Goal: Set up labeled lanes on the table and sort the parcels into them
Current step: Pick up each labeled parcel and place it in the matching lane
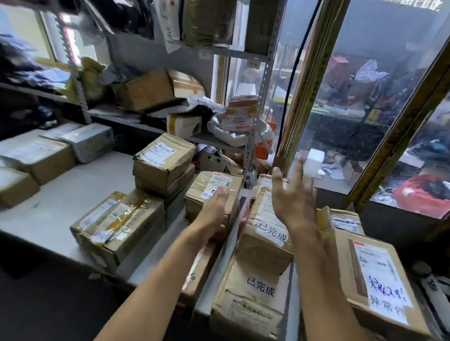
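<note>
Head view of a grey bench carrying taped cardboard parcels. The left hand is resting against the near face of a small brown parcel at the centre of the bench, fingers curling loosely around its right near edge; a white label on that parcel is partly hidden by the hand. A pale divider strip is running from near to far just to the right of this hand, and the fingers may be touching it; the grip is grasping the small brown parcel rather than hanging free. The right hand is hovering above the parcels to the right of the strip, palm facing left, fingers straight and spread, its grip released and holding nothing.

Beneath the right hand a parcel labelled 已完成 is lying on top of a second parcel with the same label, nearer the viewer. At the near right a large flat box labelled 异常件 is sitting beside them, with a smaller box just beyond it. To the left of centre a stack of two boxes is standing far of a pair of yellow-taped boxes. Further parcels are lying along the far left of the bench. A metal shelf rack behind is holding more cartons and bags, and a glass partition is rising on the right.
</note>
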